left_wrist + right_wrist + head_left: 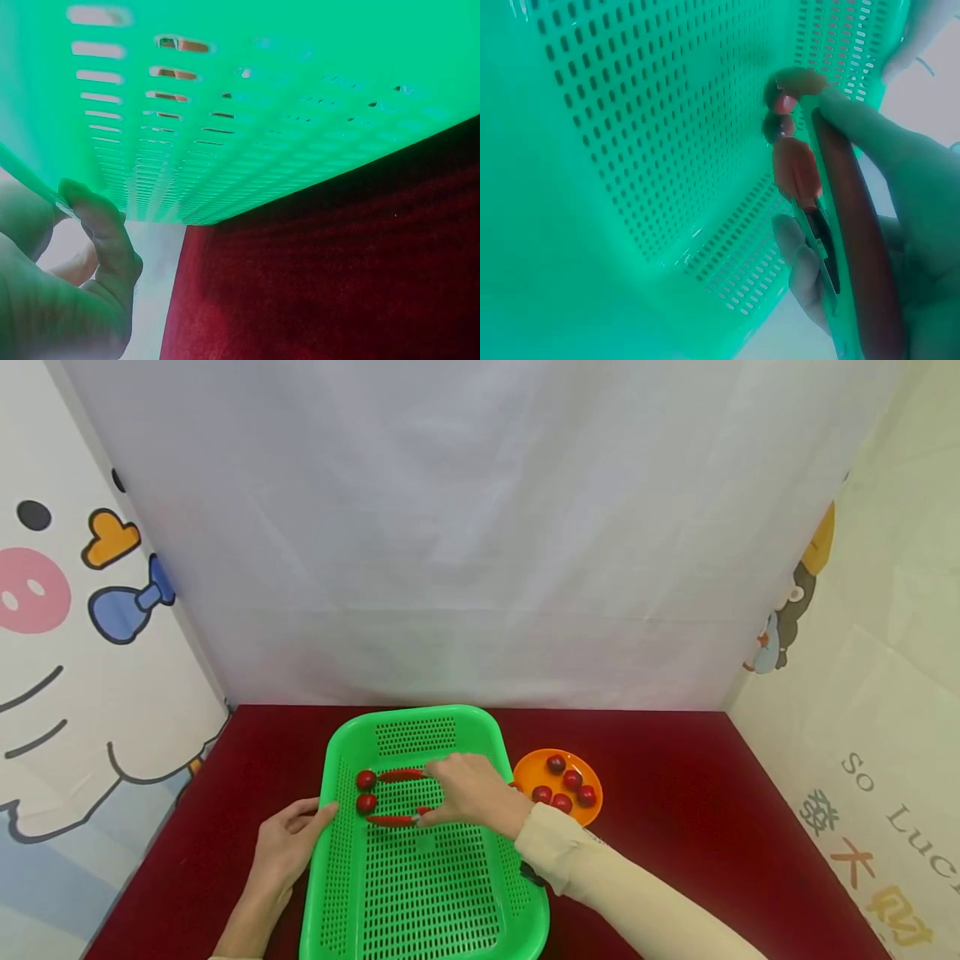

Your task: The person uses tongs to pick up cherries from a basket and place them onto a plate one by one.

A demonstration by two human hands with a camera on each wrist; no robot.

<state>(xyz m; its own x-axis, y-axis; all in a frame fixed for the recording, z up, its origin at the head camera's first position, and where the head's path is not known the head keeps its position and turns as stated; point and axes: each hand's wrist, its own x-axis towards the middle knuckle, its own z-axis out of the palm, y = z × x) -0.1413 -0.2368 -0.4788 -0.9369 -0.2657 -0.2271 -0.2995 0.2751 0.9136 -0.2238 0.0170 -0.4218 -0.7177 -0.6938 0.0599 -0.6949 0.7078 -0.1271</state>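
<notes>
My left hand [288, 843] grips the left rim of the green plastic basket [426, 910], thumb on the rim; the left wrist view shows the fingers round its edge. Over the basket, my right hand [468, 789] holds red-tipped tongs [401, 775]. Their two arms stand spread, and in the right wrist view a brownish-red handle [855, 240] lies along the palm. At the tips are two small round red fruits [366, 803], one in front of the other, inside the basket by its left wall. The palm hides the rear of the tongs in the head view.
An orange plate [534, 767] with several round dark red fruits [572, 779] stands right of the basket, partly behind the right forearm. Dark red cloth [675, 802] covers the table. A pale curtain [480, 568] hangs behind, and printed sheets [67, 710] flank both sides.
</notes>
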